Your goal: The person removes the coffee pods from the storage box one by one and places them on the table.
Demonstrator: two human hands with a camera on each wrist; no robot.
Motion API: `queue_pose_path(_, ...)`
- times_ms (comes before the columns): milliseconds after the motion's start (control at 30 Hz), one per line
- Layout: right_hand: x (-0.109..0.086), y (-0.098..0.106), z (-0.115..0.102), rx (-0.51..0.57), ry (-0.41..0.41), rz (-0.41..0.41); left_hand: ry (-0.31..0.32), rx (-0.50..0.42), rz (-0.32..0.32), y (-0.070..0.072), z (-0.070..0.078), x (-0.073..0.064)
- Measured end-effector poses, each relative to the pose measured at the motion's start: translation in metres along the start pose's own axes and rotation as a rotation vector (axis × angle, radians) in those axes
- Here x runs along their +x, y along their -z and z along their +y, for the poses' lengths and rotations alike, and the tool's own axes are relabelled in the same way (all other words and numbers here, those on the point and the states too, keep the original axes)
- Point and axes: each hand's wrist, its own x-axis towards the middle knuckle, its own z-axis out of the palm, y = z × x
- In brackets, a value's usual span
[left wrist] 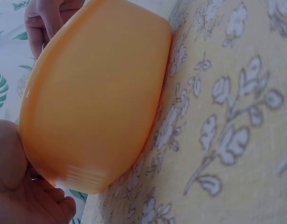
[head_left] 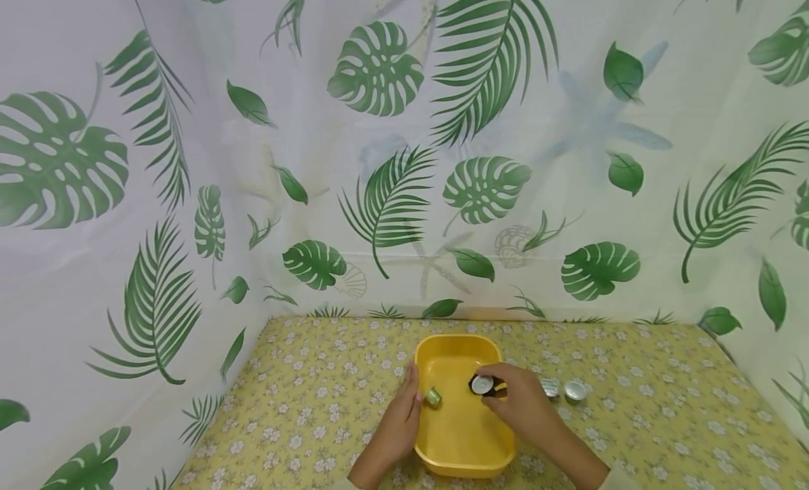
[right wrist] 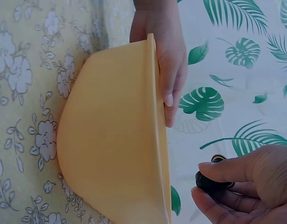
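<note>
My left hand [head_left: 402,414] grips the left rim of a yellow plastic basin [head_left: 466,434], its fingers curled at the edge in the left wrist view. Over the basin's right side, my right hand [head_left: 521,402] pinches a dark coffee capsule [head_left: 483,385] between thumb and fingers. The capsule's silver round face points up toward the head camera. In the right wrist view the capsule [right wrist: 210,181] looks black with a thin gold band, held just above the rim. Inside the basin, against its left wall, lies a small green-gold capsule [head_left: 432,397].
Right of the basin, partly behind my right hand, a silver ribbed capsule [head_left: 550,387] lies on the table beside another silver capsule [head_left: 575,390]. A yellow floral cloth [head_left: 303,406] covers the table. White leaf-print sheeting [head_left: 404,216] stands behind and at both sides.
</note>
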Motion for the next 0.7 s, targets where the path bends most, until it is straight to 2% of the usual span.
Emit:
queue_pose_path(167, -0.007, 0.008, 0.005, 0.03, 0.023, 0.037, -0.001, 0.005, 0.0, 0.0, 0.0, 0.0)
queue_pose_path(333, -0.012, 0.014, 0.008, 0.046, -0.002, 0.058, 0.0, -0.016, -0.004, -0.003, 0.0, 0.0)
queue_pose_path(700, -0.022, 0.029, 0.014, 0.017, 0.035, 0.143, -0.001, -0.03, -0.013, -0.001, 0.0, 0.0)
